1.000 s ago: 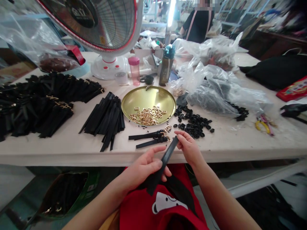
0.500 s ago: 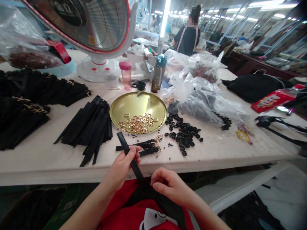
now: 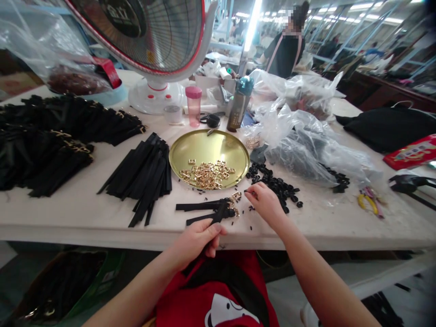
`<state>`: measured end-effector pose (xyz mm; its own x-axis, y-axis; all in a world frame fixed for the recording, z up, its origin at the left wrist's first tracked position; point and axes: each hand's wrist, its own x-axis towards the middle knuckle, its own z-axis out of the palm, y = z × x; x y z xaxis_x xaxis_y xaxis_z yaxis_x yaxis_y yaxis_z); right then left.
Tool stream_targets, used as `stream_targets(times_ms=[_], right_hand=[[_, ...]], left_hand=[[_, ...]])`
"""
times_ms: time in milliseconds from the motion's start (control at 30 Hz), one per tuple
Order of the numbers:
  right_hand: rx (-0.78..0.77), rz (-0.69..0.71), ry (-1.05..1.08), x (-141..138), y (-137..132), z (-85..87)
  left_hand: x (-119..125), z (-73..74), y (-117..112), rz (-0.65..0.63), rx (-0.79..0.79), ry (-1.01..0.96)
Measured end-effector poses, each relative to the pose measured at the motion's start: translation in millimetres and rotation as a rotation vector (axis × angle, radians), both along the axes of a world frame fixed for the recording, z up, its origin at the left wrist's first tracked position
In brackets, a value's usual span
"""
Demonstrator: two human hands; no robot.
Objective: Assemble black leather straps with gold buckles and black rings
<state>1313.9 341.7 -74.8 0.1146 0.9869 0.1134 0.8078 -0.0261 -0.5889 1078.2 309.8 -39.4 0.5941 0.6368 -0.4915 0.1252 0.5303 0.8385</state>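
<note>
Your left hand (image 3: 199,238) is clamped on a black flat strap (image 3: 220,214), matte and stiff-looking, at the near edge of the pale desk (image 3: 68,213), its free end pointing to 1 o'clock. At 10 o'clock of that hand lies a fanned bundle of black strips (image 3: 146,172). At 12 o'clock a round, shiny gold metal tray (image 3: 211,143) carries small square gold buckles (image 3: 207,175). Your right hand (image 3: 265,204) has its fingertips pinched together beside the glossy small black rings (image 3: 277,184); whether one is caught is too small to tell. I judge this a part pick-up. Next calls for a fine pinch, then lining the part up with the strap's end.
</note>
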Motion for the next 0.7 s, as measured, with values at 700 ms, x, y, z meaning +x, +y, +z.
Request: stream_targets(times_ms=[700], right_hand=[[-0.304, -0.169, 1.485, -71, -95, 10.9]], left_hand=[[-6, 18.3, -44, -0.187, 0.25, 0.101]])
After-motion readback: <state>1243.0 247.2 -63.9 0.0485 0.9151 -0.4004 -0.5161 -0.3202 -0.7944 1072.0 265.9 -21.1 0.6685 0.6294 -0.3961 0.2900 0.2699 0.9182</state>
